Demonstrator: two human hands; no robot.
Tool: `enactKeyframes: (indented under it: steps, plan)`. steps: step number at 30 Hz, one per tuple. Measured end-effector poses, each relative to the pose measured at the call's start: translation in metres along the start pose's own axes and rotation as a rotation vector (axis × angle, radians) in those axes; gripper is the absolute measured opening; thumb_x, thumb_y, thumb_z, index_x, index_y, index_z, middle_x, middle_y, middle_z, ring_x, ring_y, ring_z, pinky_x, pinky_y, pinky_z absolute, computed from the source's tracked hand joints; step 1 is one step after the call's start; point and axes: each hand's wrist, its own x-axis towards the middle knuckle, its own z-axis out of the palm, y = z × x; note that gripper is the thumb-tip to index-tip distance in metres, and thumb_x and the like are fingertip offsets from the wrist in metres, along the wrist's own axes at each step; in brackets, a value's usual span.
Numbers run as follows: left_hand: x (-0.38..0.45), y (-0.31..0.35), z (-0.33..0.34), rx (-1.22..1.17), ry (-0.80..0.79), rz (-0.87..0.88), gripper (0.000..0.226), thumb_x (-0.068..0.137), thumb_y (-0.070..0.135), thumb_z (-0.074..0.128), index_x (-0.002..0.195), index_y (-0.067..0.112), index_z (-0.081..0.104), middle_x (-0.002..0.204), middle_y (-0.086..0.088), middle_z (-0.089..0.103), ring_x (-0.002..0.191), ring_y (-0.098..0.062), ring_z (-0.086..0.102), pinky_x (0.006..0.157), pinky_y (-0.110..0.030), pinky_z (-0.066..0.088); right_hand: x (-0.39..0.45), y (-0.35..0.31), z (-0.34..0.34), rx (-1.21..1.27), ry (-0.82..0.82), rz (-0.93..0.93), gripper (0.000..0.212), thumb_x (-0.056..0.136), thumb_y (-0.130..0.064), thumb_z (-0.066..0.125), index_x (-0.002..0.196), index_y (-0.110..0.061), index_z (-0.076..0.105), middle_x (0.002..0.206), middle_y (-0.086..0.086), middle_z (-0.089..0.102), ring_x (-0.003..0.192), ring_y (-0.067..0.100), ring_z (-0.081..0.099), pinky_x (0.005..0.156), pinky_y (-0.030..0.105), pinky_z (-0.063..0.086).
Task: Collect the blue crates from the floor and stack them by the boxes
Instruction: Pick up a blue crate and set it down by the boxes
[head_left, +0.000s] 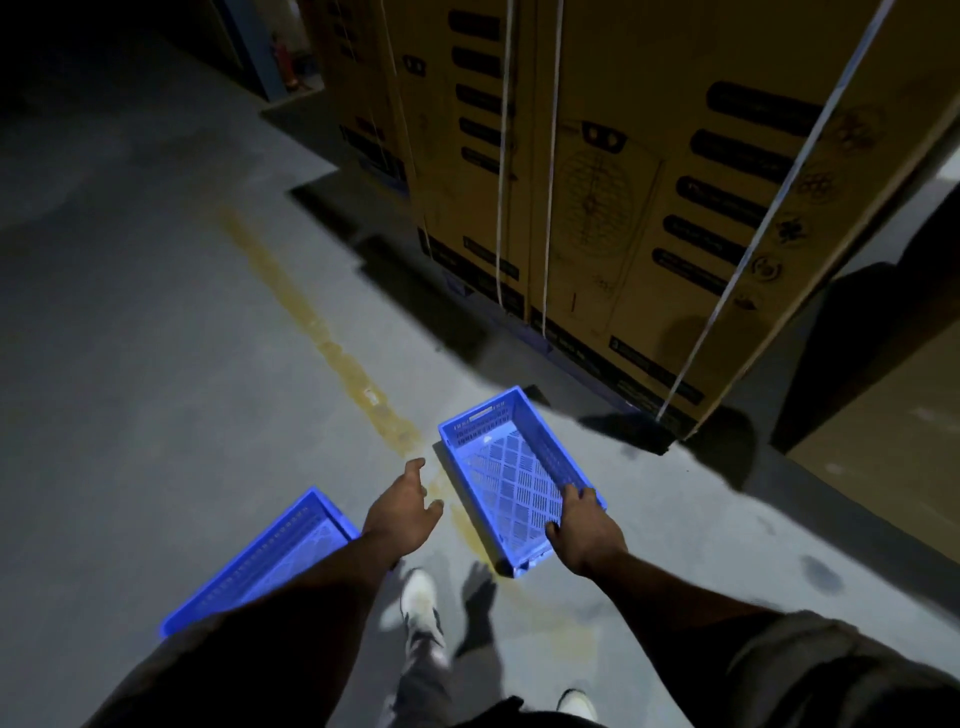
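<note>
The person's dark sleeves (779, 670) fill the bottom of the head view, with a white shoe (422, 597) on the grey floor (156, 338) between the forearms. The right hand (584, 530) grips the near corner of a blue crate (511, 467), which sits just in front of the strapped cardboard boxes (649, 208). The left hand (402, 506) hangs free, fingers loosely spread, holding nothing. A second blue crate (270, 561) lies farther from the boxes, left of a worn yellow floor line (322, 322).
</note>
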Motion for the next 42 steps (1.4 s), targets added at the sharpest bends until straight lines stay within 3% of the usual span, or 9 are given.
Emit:
enactKeyframes:
  steps: [5, 14, 20, 24, 33, 42]
  plan:
    - [0.089, 0.0, -0.021, 0.011, -0.082, 0.12, 0.065, 0.087, 0.033, 0.061, 0.142, 0.023, 0.027, 0.121, -0.003, 0.059, 0.106, -0.025, 0.062, 0.091, -0.037, 0.049, 0.054, -0.024, -0.007, 0.034, -0.058, 0.113, 0.062, 0.093, -0.039, 0.052, 0.142, -0.009, 0.027, 0.14, 0.016, 0.037, 0.12, 0.035, 0.053, 0.092, 0.041, 0.047]
    - [0.213, 0.002, -0.062, 0.151, -0.262, 0.261, 0.064, 0.086, 0.033, 0.059, 0.142, 0.022, 0.03, 0.122, -0.005, 0.061, 0.106, -0.029, 0.062, 0.088, -0.037, 0.05, 0.106, -0.091, -0.009, 0.202, 0.001, 0.313, 0.063, 0.093, -0.037, 0.054, 0.143, -0.009, 0.029, 0.14, 0.017, 0.041, 0.128, 0.032, 0.044, 0.099, 0.038, 0.043]
    - [0.251, 0.023, -0.064, 0.133, -0.392, 0.271, 0.046, 0.088, 0.037, 0.059, 0.13, 0.022, 0.047, 0.105, -0.001, 0.066, 0.097, -0.024, 0.063, 0.084, -0.031, 0.048, 0.12, -0.093, -0.002, 0.266, -0.03, 0.42, 0.063, 0.092, -0.038, 0.054, 0.143, -0.01, 0.029, 0.138, 0.017, 0.043, 0.125, 0.033, 0.046, 0.099, 0.039, 0.045]
    - [0.268, 0.023, -0.067, 0.173, -0.416, 0.258, 0.039, 0.088, 0.035, 0.059, 0.124, 0.021, 0.054, 0.11, -0.003, 0.066, 0.101, -0.024, 0.063, 0.085, -0.029, 0.046, 0.136, -0.087, -0.001, 0.324, -0.021, 0.467, 0.058, 0.092, -0.036, 0.054, 0.139, -0.01, 0.032, 0.135, 0.016, 0.045, 0.122, 0.032, 0.049, 0.095, 0.039, 0.046]
    - [0.311, 0.021, -0.06, 0.283, -0.457, 0.257, 0.039, 0.088, 0.034, 0.06, 0.124, 0.018, 0.051, 0.106, -0.004, 0.066, 0.095, -0.024, 0.064, 0.08, -0.029, 0.047, 0.154, -0.089, 0.026, 0.424, -0.024, 0.563, 0.052, 0.092, -0.035, 0.054, 0.133, -0.008, 0.037, 0.132, 0.017, 0.044, 0.122, 0.033, 0.047, 0.094, 0.04, 0.045]
    - [0.407, 0.027, -0.02, 0.297, -0.571, 0.355, 0.06, 0.087, 0.032, 0.062, 0.139, 0.014, 0.038, 0.137, -0.009, 0.049, 0.113, -0.025, 0.059, 0.097, -0.033, 0.045, 0.219, -0.1, 0.049, 0.512, 0.032, 0.787, 0.056, 0.093, -0.034, 0.052, 0.138, -0.005, 0.034, 0.128, 0.019, 0.046, 0.119, 0.035, 0.047, 0.092, 0.039, 0.044]
